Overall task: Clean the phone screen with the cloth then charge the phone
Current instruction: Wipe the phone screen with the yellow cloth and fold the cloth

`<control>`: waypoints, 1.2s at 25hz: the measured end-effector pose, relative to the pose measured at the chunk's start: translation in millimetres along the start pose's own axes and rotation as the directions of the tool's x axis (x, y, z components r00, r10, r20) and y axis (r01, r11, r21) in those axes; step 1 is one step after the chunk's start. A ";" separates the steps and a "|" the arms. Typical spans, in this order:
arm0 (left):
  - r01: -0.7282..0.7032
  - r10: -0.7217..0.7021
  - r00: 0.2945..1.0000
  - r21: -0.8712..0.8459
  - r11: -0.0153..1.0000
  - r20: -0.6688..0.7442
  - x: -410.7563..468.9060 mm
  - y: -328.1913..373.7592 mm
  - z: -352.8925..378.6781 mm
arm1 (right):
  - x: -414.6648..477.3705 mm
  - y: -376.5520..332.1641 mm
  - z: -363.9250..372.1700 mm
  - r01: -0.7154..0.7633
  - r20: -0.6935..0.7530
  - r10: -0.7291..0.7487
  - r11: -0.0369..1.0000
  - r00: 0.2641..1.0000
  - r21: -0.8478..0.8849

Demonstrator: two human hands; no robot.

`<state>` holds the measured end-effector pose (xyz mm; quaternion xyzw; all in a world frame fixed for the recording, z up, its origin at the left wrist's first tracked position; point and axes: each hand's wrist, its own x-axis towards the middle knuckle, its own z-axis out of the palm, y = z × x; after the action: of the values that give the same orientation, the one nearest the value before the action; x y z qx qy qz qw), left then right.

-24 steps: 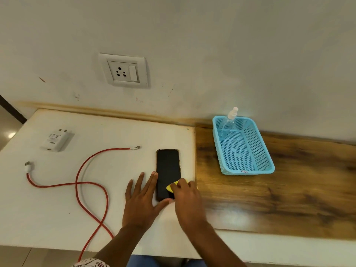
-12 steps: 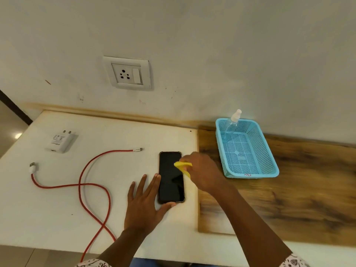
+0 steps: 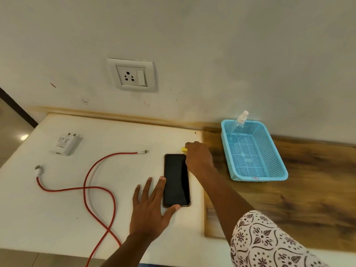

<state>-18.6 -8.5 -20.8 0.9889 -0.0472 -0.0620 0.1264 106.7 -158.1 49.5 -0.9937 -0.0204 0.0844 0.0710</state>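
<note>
— Whereabouts of the phone (image 3: 176,180)?
— Flat on the white tabletop (image 3: 57,218), dark screen up, close to the seam with the wooden board (image 3: 308,199). Laid lengthwise toward the wall, probably to allow a full-length wipe.

— And the left hand (image 3: 148,211)?
— Spread flat on the table, fingers straight and apart, beside the phone's left edge. Touches the near corner with the thumb tip and the side with the index tip. Looks like bracing, to stop any sliding under the wipe.

— The right hand (image 3: 198,158)?
— Curled round the yellow cloth (image 3: 184,149), hiding all but a scrap past the knuckles. Sits at the phone's far right corner, mostly off the glass, apparently at the end of a stroke.

— Enough wiping?
— Hard to say. No smears visible, but too dark a screen to judge.

— Ready for charging?
— Not yet, though all set out within reach on the left. Red cable (image 3: 86,187) looped on the table, small plug (image 3: 143,151) aimed at the phone and near it, handy for connecting. White adapter (image 3: 66,144) lying apart from the cable, joined to nothing. Wall socket (image 3: 127,76) above, with nothing in it.

— Anything else?
— Blue basket (image 3: 273,178) on the wood, with a spray bottle (image 3: 238,126) leaning in its far corner, clear of the wiping arm.
</note>
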 end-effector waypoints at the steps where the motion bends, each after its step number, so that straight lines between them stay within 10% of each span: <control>1: 0.005 -0.005 1.000 0.010 1.000 0.002 0.3 0.7 -1.6 | -2.9 -7.6 7.9 -0.025 0.023 0.025 0.999 0.999 0.025; 5: -0.019 0.019 1.000 -0.007 1.000 0.000 0.2 0.6 -1.5 | -10.5 -40.5 25.0 -0.089 -0.022 0.090 0.995 0.996 0.055; 14: -0.032 0.031 0.999 -0.040 0.999 -0.024 -0.9 -0.7 -2.1 | -44.2 -22.4 26.2 0.433 0.083 -0.426 0.896 0.901 -0.101; 19: -0.045 0.043 0.998 -0.045 0.998 -0.044 -2.3 -0.2 -2.9 | -71.8 -15.7 36.9 -0.004 0.006 0.004 1.000 1.000 0.003; 26: -0.024 0.019 0.999 -0.105 0.994 -0.047 -0.6 -0.4 0.3 | -103.8 -11.5 38.8 0.275 0.089 -0.275 0.961 0.957 0.017; 30: -0.031 0.026 0.998 -0.082 0.996 -0.053 -0.7 -0.7 3.6 | -126.1 -15.1 40.5 0.109 0.101 -0.110 0.994 0.989 0.015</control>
<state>-19.7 -8.7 -24.4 0.9833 -0.0554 -0.0365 0.1693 -24.9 -144.2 32.9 -0.9851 -0.0783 0.1309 0.0792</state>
